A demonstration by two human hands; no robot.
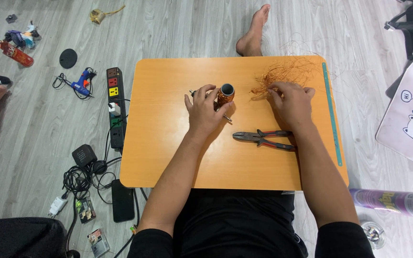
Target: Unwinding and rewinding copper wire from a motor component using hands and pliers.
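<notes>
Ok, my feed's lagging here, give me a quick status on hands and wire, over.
Left hand grips copper spool. Right hand pinches loose wire. Pliers lie untouched on table.

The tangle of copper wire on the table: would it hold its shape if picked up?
Probably not: the wire tangle looks thin and loose, so it likely sags and snags. It seems light. Stray strands spread past the table edge and may trail.

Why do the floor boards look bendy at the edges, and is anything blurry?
Head view: the wide lens curves the floor boards near the edges; the table shows soft shadows under both hands, left and right; the thin copper wire looks fuzzy; the pliers are sharp.
</notes>
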